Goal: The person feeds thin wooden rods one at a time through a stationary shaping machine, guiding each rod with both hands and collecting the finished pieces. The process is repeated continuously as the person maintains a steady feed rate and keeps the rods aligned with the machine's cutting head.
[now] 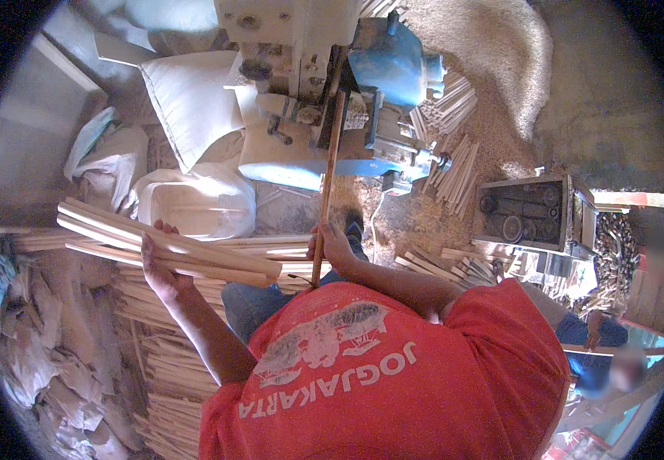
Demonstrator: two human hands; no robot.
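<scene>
My left hand (163, 264) is closed round a small bundle of pale wooden strips (171, 249), held out to the left above a long pile of similar strips (155, 322). My right hand (330, 249) grips the near end of a single long wooden strip (332, 153), whose far end reaches into a white-and-blue machine (286, 153) with metal fittings at the top of the view.
A white sack (190, 107) and a pale plastic container (194, 207) sit left of the machine. Sawdust (523, 69) and loose strips (454, 176) lie to the right, near a boxed belt mechanism (522, 211). Another person in blue (588, 368) is at the lower right.
</scene>
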